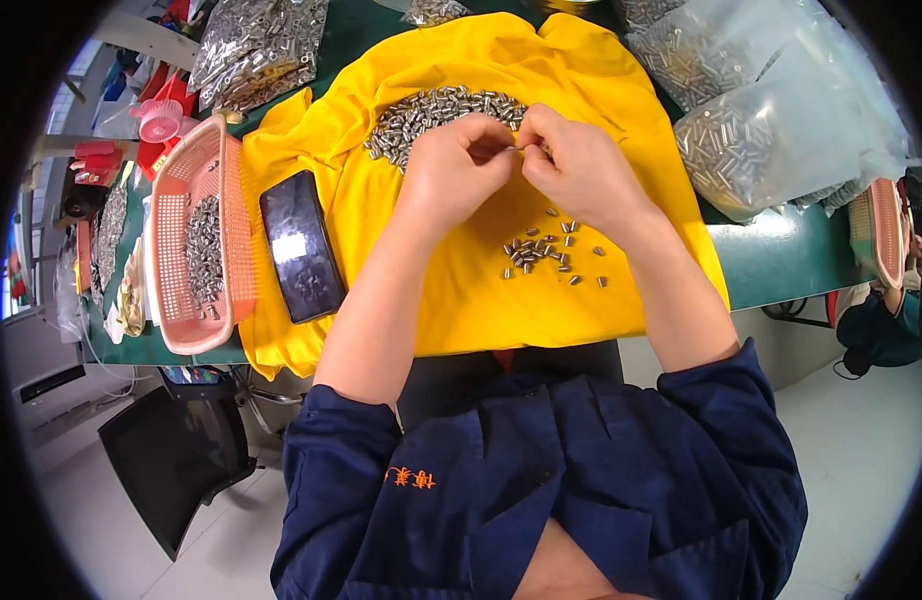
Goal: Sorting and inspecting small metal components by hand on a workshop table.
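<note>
My left hand and my right hand meet fingertip to fingertip above a yellow cloth. Both are closed in a pinch. Between them is something small, mostly covered by the fingers, so I cannot make out its kind. Just beyond the hands lies a large heap of small shiny metal cylinders. A smaller, looser group of the same metal cylinders is scattered on the cloth below my right hand.
Left of the cloth stands a pink plastic basket with more metal pieces inside. A black phone lies beside it. Clear bags of metal parts fill the right; another bag sits far left. A black chair stands lower left.
</note>
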Available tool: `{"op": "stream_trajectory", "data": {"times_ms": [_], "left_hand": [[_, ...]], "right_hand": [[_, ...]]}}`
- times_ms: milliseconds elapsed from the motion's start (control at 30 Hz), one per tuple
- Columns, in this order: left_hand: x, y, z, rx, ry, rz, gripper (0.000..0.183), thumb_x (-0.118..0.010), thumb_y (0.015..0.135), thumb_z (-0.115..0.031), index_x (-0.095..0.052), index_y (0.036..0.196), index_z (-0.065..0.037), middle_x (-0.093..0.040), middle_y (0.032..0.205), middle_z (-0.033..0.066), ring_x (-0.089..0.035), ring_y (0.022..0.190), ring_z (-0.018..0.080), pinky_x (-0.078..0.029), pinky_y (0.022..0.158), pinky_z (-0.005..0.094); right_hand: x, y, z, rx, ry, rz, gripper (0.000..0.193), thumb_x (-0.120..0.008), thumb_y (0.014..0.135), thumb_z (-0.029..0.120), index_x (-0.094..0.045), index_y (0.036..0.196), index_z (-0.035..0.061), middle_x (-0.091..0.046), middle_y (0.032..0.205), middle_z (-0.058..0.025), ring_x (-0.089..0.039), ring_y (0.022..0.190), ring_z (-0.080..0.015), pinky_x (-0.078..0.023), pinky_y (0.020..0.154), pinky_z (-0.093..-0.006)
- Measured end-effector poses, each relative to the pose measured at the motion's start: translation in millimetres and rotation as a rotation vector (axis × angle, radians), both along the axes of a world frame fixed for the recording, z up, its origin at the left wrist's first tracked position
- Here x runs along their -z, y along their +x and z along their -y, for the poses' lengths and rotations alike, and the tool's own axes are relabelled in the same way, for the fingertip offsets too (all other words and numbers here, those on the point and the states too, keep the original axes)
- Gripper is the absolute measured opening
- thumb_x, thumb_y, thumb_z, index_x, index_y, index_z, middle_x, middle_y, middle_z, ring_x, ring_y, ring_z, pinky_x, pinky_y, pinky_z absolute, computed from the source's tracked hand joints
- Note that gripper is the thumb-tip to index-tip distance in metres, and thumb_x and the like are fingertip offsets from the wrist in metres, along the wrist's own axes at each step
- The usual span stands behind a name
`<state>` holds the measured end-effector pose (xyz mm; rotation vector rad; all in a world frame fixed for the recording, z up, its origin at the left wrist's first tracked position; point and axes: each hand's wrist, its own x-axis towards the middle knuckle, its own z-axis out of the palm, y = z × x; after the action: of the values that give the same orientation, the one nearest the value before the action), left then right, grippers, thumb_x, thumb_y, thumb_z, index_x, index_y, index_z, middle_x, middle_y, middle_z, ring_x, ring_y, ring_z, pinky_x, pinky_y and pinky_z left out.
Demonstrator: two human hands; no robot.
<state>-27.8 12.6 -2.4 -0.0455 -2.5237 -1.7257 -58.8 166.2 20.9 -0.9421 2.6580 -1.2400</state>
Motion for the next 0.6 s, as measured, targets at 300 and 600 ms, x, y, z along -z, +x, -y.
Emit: {"op": "stream_trajectory", "data": {"times_ms": [300,600], "left_hand": [[-4.6,0.5,4.7,0.032,0.465,0.110,0.016,-0.054,0.080,-0.001,-0.058,0.094,0.001,-0.059,0.084,0.0032,-0.057,0.074,0.0091,-0.045,0.069,0.0191],[1.6,-0.6,10.9,0.036,0.862,0.235,0.013,-0.055,0.080,-0.004,-0.057,0.092,-0.004,-0.059,0.082,0.0026,-0.055,0.074,0.0100,-0.044,0.065,0.0200]], "right_hand": [[4.4,-5.8,-2.3,0.059,-0.267,0.091,0.008,-0.048,0.075,0.009,-0.048,0.078,0.0017,-0.051,0.061,-0.0086,-0.047,0.053,-0.0166,-0.039,0.052,-0.0285],[-0.4,-4.5,-1.6,0.018,-0.352,0.208,0.008,-0.048,0.075,0.009,-0.049,0.080,0.0025,-0.051,0.066,-0.0030,-0.044,0.059,-0.0102,-0.037,0.054,-0.0241]]}}
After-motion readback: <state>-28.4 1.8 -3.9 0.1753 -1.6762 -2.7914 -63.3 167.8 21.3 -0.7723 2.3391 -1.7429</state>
